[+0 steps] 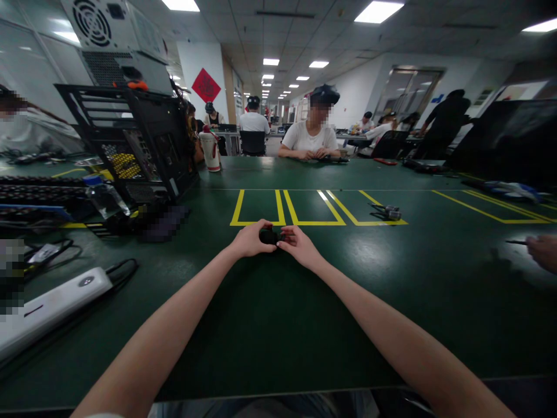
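Near the middle of the green table, my left hand curls its thumb and fingers around a small black object. Its left end looks rounded; its exact kind is too dark and small to make out. My right hand is closed at the object's right end, the fingertips drawn together there. The two thumbs almost meet on the near side. Just beyond my hands run the near edges of boxes marked in yellow tape. To the right, a small grey and black part with a short lead lies across the tape.
At left stand an opened black computer case, a clear bottle and a white power strip with its cable. A paper cup is farther back. Another person's hand holds a thin dark tool at right. Across sits a person.
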The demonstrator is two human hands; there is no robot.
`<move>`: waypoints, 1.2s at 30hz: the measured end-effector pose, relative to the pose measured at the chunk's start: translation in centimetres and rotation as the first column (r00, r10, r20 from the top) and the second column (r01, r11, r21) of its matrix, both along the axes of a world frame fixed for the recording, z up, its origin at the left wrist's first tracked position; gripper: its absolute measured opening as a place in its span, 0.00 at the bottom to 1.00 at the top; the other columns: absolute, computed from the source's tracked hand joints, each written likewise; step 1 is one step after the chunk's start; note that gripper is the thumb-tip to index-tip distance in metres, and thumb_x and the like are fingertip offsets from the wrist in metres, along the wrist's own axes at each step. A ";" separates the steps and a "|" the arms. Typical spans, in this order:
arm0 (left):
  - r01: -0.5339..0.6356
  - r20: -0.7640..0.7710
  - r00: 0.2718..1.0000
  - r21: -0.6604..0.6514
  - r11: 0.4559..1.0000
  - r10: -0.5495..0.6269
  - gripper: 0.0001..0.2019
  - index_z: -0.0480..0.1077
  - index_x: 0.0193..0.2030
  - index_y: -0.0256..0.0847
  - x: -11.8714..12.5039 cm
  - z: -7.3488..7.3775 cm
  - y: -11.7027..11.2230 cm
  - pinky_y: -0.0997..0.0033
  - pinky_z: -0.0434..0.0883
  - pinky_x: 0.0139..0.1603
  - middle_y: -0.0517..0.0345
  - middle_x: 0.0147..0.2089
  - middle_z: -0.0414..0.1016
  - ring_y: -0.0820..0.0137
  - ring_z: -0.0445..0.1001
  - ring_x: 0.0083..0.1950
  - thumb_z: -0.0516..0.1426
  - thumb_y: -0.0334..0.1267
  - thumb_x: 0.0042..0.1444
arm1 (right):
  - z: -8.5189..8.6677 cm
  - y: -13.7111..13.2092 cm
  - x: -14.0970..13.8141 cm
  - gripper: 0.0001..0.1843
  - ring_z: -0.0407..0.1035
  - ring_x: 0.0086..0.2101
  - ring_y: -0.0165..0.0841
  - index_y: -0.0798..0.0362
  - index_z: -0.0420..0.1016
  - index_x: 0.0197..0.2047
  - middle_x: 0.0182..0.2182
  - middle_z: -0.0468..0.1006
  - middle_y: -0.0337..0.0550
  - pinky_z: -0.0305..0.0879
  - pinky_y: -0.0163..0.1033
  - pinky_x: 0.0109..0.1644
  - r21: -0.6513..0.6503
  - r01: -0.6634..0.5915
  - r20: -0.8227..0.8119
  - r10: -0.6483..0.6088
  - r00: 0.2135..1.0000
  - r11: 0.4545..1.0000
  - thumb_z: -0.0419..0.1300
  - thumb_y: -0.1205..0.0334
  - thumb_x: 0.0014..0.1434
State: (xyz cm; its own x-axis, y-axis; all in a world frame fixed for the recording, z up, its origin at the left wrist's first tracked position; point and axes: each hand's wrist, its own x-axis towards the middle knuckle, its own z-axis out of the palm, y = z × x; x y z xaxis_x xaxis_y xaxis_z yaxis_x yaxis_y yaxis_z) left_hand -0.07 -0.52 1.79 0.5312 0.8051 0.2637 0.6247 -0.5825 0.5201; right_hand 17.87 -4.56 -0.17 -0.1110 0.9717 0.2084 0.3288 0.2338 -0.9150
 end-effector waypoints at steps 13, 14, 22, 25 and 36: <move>0.191 0.039 0.981 -0.180 0.965 -0.187 0.29 0.58 0.53 0.47 -2.8 1.1 -8.2 0.65 0.69 0.42 0.55 0.49 0.68 0.64 0.70 0.45 0.60 0.43 0.42 | 0.3 -9.8 -2.4 0.25 0.67 0.42 0.36 0.48 0.60 0.46 0.44 0.66 0.45 0.67 0.47 0.46 -0.049 -0.009 0.042 0.011 0.999 0.999 0.63 0.61 0.44; 0.183 0.034 0.983 -0.177 0.967 -0.180 0.30 0.58 0.53 0.47 -2.8 1.1 -8.3 0.65 0.68 0.43 0.55 0.50 0.67 0.63 0.70 0.46 0.60 0.43 0.41 | 0.4 -9.8 -2.4 0.26 0.67 0.41 0.35 0.48 0.59 0.46 0.43 0.66 0.45 0.67 0.46 0.46 -0.071 -0.016 0.025 0.018 1.000 0.997 0.63 0.61 0.44; 0.293 -0.059 0.951 -0.149 0.945 -0.304 0.29 0.55 0.56 0.48 -2.6 2.8 -8.7 0.66 0.64 0.45 0.58 0.50 0.66 0.66 0.67 0.46 0.58 0.40 0.46 | 2.1 -9.0 -2.2 0.28 0.70 0.38 0.32 0.51 0.56 0.47 0.40 0.68 0.42 0.68 0.41 0.44 -0.140 -0.100 0.006 0.102 0.995 0.985 0.63 0.61 0.44; 0.312 -0.131 0.939 -0.067 0.948 -0.318 0.28 0.58 0.53 0.47 -2.1 3.1 -9.7 0.65 0.62 0.46 0.59 0.50 0.66 0.66 0.65 0.46 0.59 0.40 0.43 | 2.2 -8.9 -2.2 0.29 0.70 0.38 0.32 0.50 0.55 0.48 0.40 0.69 0.42 0.68 0.41 0.43 -0.157 -0.102 0.038 0.109 0.993 0.982 0.63 0.60 0.44; 0.269 -0.171 0.941 -0.142 0.953 -0.291 0.20 0.63 0.46 0.48 -5.1 3.5 -14.9 0.72 0.63 0.43 0.62 0.45 0.68 0.70 0.63 0.43 0.55 0.30 0.45 | 3.1 -12.9 -4.0 0.39 0.68 0.41 0.38 0.51 0.55 0.53 0.46 0.65 0.48 0.65 0.45 0.44 -0.093 -0.164 0.373 0.187 0.909 0.982 0.64 0.48 0.40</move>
